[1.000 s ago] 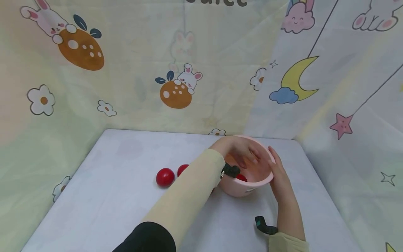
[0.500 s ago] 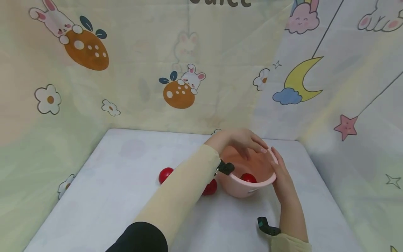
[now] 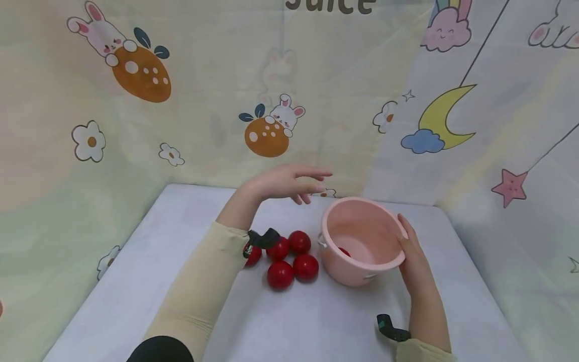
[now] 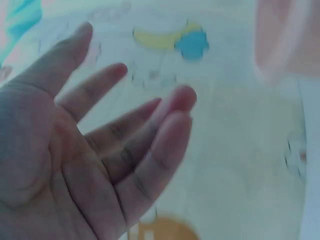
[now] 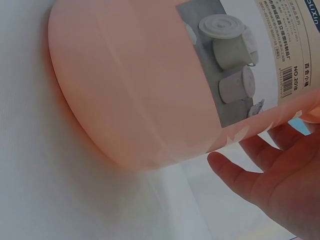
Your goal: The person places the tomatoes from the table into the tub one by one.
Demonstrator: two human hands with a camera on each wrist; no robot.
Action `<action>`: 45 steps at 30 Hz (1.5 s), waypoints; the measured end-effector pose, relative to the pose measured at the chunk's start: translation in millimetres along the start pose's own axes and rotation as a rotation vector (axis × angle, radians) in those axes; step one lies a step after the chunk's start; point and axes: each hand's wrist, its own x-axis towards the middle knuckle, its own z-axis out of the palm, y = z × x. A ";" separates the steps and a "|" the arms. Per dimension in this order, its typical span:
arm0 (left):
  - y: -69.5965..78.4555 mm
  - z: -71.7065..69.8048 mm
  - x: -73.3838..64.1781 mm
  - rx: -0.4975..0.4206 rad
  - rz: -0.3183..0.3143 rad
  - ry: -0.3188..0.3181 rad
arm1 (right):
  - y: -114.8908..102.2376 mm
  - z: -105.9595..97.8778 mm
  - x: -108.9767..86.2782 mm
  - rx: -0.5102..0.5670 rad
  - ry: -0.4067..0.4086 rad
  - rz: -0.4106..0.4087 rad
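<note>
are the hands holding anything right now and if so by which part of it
The right hand holds the pink bucket at the rim and outer wall on its right side. The left hand holds nothing.

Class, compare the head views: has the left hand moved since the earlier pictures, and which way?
Yes. Judged against the middle orange fruit print, the left hand has moved left: from over the pink bucket to nearly beneath the print.

Left hand (image 3: 288, 183) raised, loosely spread, right hand (image 3: 412, 254) lower, gripping
</note>
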 end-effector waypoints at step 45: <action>-232.5 96.4 -123.7 -0.481 -0.341 0.216 | 2.5 3.9 0.4 0.025 0.025 -0.016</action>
